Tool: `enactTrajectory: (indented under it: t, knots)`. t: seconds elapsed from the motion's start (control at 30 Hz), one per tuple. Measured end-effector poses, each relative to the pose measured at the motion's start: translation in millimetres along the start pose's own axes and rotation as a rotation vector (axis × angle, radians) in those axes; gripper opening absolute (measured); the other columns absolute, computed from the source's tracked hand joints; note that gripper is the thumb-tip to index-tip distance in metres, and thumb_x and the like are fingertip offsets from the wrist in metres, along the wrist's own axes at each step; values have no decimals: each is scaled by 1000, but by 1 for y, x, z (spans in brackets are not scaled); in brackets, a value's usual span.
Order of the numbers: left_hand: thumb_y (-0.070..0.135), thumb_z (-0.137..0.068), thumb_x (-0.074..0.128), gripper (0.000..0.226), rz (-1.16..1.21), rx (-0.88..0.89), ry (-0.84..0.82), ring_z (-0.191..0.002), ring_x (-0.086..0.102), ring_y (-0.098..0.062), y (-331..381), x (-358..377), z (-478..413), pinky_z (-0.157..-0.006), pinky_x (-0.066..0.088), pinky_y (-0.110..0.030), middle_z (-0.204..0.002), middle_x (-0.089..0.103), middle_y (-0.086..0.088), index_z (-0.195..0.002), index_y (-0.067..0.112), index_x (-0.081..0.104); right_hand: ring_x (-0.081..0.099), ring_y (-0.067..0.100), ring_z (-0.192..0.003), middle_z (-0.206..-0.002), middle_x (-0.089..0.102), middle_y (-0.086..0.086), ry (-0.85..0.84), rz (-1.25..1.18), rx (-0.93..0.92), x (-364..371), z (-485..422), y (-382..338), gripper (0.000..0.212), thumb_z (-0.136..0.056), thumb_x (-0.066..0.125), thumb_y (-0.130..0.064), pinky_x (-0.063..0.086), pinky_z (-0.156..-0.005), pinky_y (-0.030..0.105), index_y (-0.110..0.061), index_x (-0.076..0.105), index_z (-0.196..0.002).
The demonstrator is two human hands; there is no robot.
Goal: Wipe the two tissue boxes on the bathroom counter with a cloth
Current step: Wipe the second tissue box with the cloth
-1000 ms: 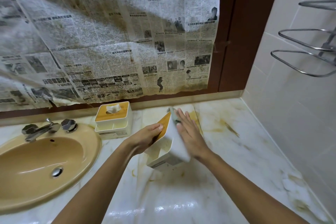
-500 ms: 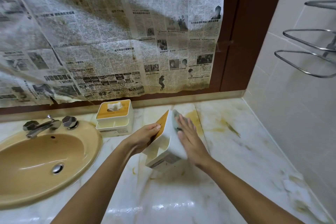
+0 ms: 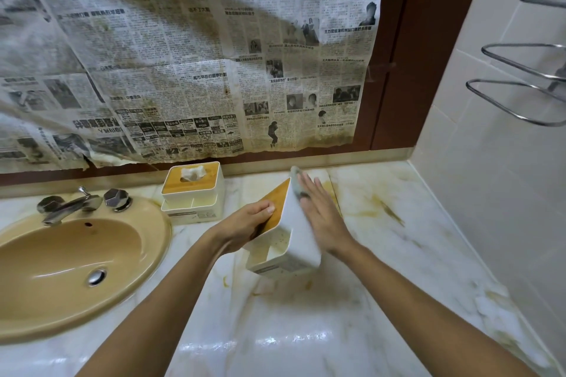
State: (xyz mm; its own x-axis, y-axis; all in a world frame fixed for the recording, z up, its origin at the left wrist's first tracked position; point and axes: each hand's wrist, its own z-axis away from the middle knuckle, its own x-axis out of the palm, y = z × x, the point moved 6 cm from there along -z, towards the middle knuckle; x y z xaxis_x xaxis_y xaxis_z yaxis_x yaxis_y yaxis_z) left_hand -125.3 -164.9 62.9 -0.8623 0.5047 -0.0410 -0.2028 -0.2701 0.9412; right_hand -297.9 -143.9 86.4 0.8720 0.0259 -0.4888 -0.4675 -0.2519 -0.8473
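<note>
My left hand (image 3: 245, 223) grips the white plastic tissue box with a flat wooden lid (image 3: 301, 242), fingers curled over the lid face, thumb hidden. The box is tipped on its side above the stained marble counter (image 3: 398, 254), lid turned left and plain white wall turned right. Its long axis runs from the low near end up and away toward the back wall. I cannot tell whether the near corner touches the marble; the shadow beneath suggests it hangs clear.

My right hand (image 3: 321, 214) lies flat against that white wall at its far upper end, fingers straight and spread, pressing a grey-green cloth (image 3: 295, 182) whose edge peeks past the fingertips. It grasps nothing; the cloth is only trapped under the palm and fingers. So the unwiped length lies toward me, and I judge the stroke should run back down that axis.

The second white tissue box (image 3: 193, 193) stands upright by the back edge, a tissue poking out, just beside the tan oval sink (image 3: 61, 269) and nearer my left hand. The steel tap (image 3: 70, 203) is well apart. Nothing blocks the stroke.
</note>
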Motion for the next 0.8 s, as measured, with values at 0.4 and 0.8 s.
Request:
enactTrajectory:
  t: [0.4,0.8]
  knots:
    - [36,-104,42,28,-519,64,-67,-68,36,-9,10,-17,7,-62,31,-25,-75,40,7,-79,28,50,61,26,-107,-114,64,9,482,-496,529,-47,11,39,42,-106,32,-42,50,-88,38,-14,60,-121]
    - [42,-105,32,28,-1558,0,-297,-106,28,-19,-12,-8,-7,-97,28,-45,-126,50,10,-119,35,55,68,32,-101,-109,71,15,382,-720,627,-33,36,43,25,-102,47,-23,55,-81,44,-9,67,-108]
